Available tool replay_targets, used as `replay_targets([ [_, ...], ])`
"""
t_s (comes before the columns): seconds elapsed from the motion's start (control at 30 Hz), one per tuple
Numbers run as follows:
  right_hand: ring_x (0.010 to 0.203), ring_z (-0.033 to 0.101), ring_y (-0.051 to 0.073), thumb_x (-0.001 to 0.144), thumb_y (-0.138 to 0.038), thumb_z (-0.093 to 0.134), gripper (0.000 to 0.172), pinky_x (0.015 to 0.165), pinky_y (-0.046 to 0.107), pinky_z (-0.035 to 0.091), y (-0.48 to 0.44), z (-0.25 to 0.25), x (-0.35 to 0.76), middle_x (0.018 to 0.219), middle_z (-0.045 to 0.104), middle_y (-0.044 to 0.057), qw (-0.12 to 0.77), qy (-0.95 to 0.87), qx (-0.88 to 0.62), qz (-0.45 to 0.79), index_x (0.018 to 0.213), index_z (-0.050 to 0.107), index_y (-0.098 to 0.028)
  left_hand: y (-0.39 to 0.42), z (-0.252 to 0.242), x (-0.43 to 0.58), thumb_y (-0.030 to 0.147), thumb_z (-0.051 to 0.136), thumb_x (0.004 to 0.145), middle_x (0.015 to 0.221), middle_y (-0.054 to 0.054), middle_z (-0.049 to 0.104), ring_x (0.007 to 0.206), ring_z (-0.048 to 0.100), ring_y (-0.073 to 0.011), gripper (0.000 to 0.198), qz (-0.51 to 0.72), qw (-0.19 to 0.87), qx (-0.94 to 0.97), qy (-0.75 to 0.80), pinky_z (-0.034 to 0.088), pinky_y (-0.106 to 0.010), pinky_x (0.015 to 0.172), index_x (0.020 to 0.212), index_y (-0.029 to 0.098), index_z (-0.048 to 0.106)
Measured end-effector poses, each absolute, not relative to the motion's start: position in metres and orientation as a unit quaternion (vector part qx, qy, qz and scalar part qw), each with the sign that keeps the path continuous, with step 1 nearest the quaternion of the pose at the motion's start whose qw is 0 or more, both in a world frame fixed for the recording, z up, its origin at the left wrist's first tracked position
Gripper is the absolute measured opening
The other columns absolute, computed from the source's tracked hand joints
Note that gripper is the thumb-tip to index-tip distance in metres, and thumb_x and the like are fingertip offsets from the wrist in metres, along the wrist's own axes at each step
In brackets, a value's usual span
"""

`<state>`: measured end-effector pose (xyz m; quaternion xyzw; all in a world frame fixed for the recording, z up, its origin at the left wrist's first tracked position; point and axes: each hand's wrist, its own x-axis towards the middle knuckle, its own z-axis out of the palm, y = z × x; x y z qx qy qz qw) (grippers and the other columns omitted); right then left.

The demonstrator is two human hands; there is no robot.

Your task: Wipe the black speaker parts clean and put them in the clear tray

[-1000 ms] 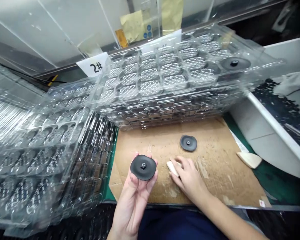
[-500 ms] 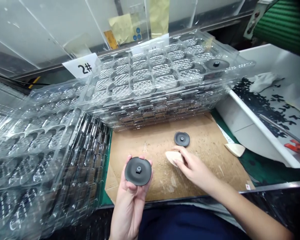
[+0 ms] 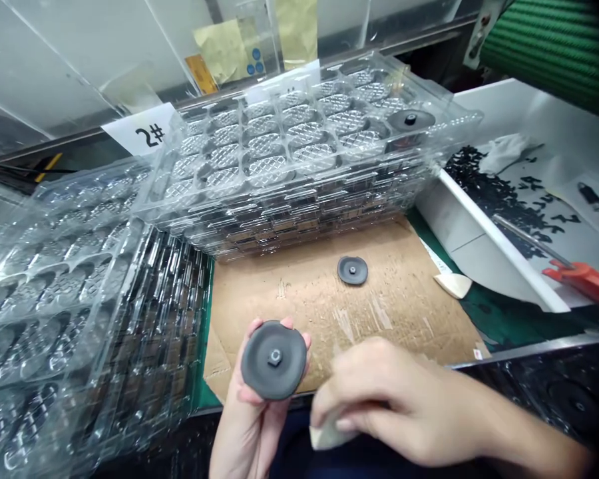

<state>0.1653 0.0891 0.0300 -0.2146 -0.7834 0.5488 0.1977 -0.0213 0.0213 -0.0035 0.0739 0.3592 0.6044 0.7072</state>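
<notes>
Stacked clear trays (image 3: 299,226) wall off the far edge of a cardboard sheet (image 3: 279,299), and a second stack (image 3: 54,299) stands just beside the left hand (image 3: 247,432) and its black disc (image 3: 274,359). A hand can pass over the cardboard between the stacks and the right hand (image 3: 404,406) with its pale block (image 3: 329,432), where only a small disc (image 3: 352,271) sits in the way. Farther right, a pale wedge (image 3: 452,285) lies just off the sheet, and a white rail (image 3: 499,246) stands before red pliers (image 3: 584,279).
</notes>
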Motion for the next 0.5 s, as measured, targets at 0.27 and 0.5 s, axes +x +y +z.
replay_targets([
  [0.27,0.074,0.056,0.012,0.086,-0.008,0.048,0.027,0.070,0.023,0.045,0.090,0.043,0.170,0.084,0.064,0.003,0.363,-0.789,-0.239,0.434,0.108,0.061,-0.016,0.037,0.009,-0.007,0.027,0.070,0.069,0.113,-0.001,0.066,0.102,0.062,-0.0203,0.044,0.592,0.698,0.110,0.387,0.051,-0.024,0.086,0.111,0.034,0.059],
  [0.5,0.080,0.062,0.013,0.088,-0.015,0.050,0.020,0.074,0.024,0.049,0.081,-0.035,0.190,0.090,0.068,-0.001,0.250,-0.751,-0.367,0.489,0.099,0.064,-0.025,0.034,-0.004,-0.015,0.036,0.066,0.071,0.117,-0.003,0.064,0.110,0.057,-0.0247,0.043,0.613,0.683,0.056,0.392,0.046,-0.028,0.094,0.113,0.034,0.059],
])
